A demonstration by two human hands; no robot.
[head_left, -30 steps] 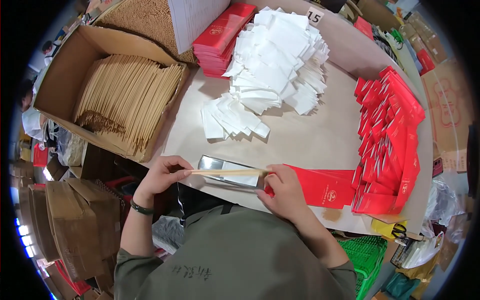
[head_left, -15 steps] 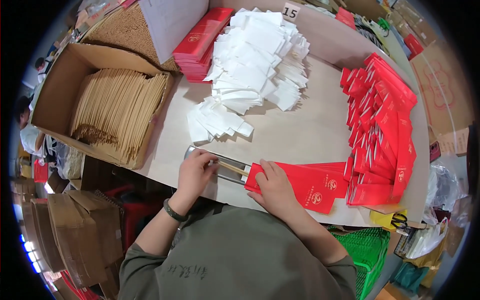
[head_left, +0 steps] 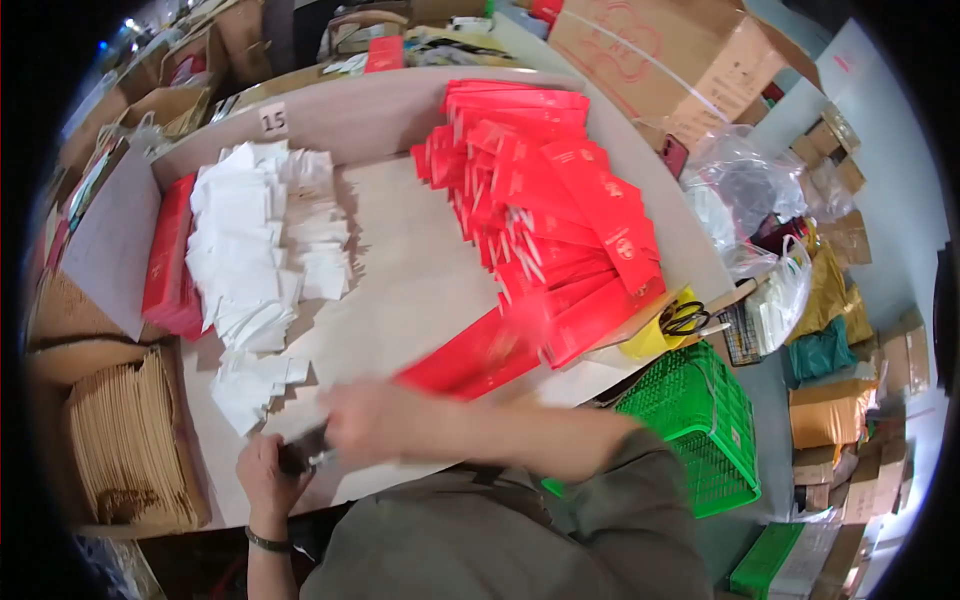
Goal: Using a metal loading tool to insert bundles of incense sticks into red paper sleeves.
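The right hand [head_left: 372, 424] comes to me blurred, so I cannot tell its grip. Of the metal piece [head_left: 308, 449], part is hidden by fingers. My lower edge cuts the left forearm [head_left: 270, 572]; some red packets [head_left: 480, 358] look smeared.

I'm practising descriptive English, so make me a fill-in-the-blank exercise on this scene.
The left hand has a dark bracelet at its ____.
The box of sticks stands on the person's ____ side.
The long packets beyond the right forearm are coloured ____.
The basket beside the table is coloured ____.

Missing words: wrist; left; red; green.
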